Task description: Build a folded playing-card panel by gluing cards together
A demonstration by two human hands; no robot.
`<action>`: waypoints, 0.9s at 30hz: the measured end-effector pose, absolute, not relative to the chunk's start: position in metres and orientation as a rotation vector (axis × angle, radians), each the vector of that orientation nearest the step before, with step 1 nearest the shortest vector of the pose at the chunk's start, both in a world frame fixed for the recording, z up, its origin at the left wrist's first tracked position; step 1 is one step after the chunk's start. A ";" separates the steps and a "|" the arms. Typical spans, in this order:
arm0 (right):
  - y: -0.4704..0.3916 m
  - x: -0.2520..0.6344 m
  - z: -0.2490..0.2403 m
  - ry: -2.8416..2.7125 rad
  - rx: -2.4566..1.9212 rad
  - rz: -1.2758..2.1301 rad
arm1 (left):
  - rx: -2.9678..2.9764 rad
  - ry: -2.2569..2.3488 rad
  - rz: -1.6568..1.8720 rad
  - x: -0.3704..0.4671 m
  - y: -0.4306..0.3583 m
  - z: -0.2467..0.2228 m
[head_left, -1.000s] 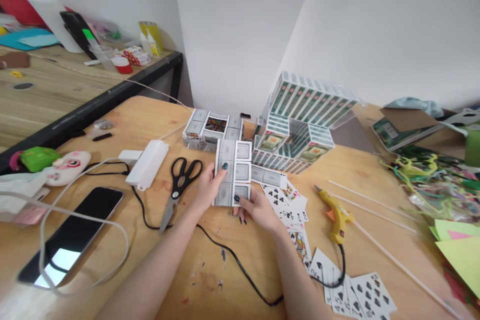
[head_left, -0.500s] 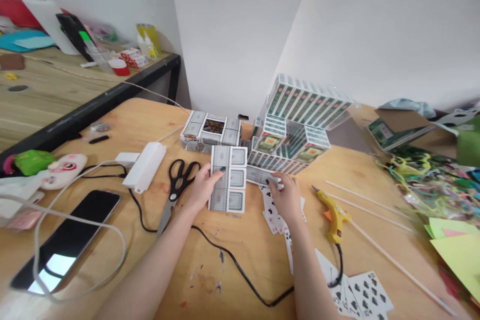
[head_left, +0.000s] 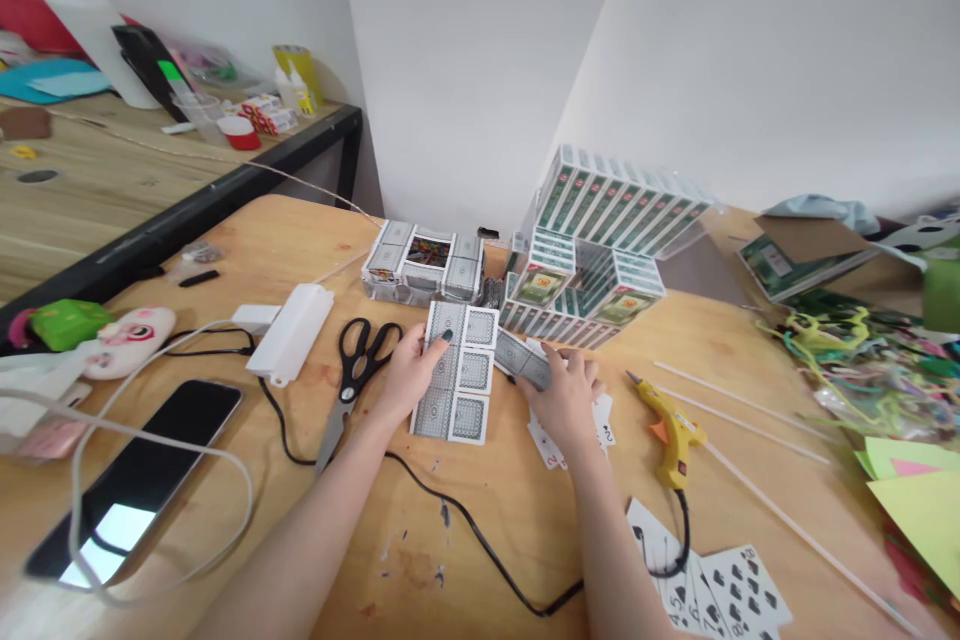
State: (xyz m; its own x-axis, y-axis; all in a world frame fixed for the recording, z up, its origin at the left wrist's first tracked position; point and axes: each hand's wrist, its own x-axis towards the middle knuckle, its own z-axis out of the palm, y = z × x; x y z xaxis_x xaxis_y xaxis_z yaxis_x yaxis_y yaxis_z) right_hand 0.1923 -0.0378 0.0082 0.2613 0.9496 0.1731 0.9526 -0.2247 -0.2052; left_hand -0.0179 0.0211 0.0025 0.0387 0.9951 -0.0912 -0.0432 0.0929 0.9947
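Note:
My left hand (head_left: 409, 378) grips the left edge of a flat panel of joined playing cards (head_left: 435, 375), backs up, thumb on top. Three smaller card backs line the panel's right side. My right hand (head_left: 568, 402) is closed over the right end of a narrow strip of playing cards (head_left: 517, 358), whose left end meets or nearly meets the panel's upper right edge. Under and beside that hand lie loose face-up playing cards (head_left: 602, 410), partly hidden. Behind the panel stands a box shape built from playing cards (head_left: 390, 248) with an opening on top.
Stacked card packs (head_left: 622, 200) stand behind my right hand. To its right lies a yellow glue gun (head_left: 675, 435), with glue sticks (head_left: 750, 430) beyond. Scissors (head_left: 356, 375), a white power box (head_left: 291, 332) and a phone (head_left: 139, 480) lie leftward. A black cable (head_left: 480, 535) crosses the front.
The strip has turned, its right end now slanting toward me. The panel has shifted slightly nearer and tilted a little. My right hand's fingers now cover more of the strip's end.

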 end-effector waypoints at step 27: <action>-0.039 0.164 0.023 -1.580 -1.953 0.953 | 1.202 1.274 1.153 -0.019 0.022 0.000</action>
